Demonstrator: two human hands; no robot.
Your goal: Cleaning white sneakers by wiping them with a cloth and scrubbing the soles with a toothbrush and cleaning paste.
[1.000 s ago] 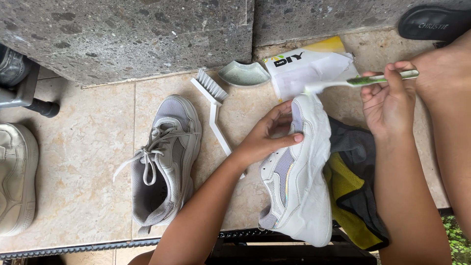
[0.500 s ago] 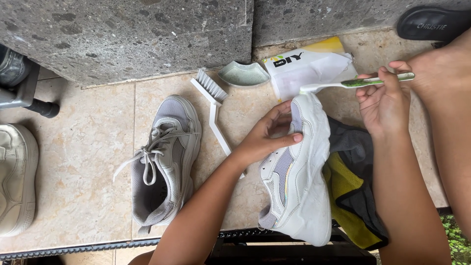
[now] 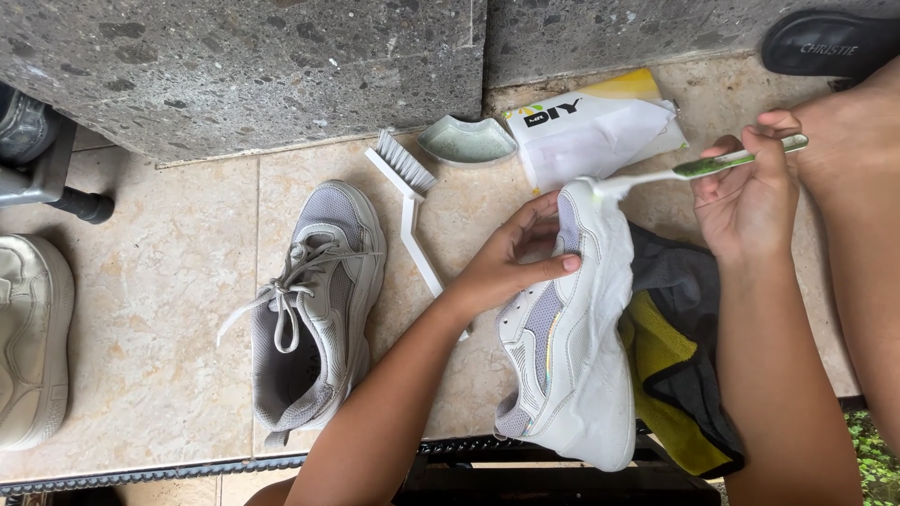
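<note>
Right hand (image 3: pixel 745 201) lower, toothbrush (image 3: pixel 698 170) tilted.

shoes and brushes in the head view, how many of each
Sneakers: 3, one held by the left hand, one laced grey, one cream at the left edge
Black sandal: 1
Brushes: 2, toothbrush in the right hand, white scrub brush
Total: 6

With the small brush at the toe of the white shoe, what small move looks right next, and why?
Probably a short stroke along the toe edge: the right hand holds the green-handled toothbrush with its head on the toe of the white-and-grey sneaker, which the left hand steadies.
</note>
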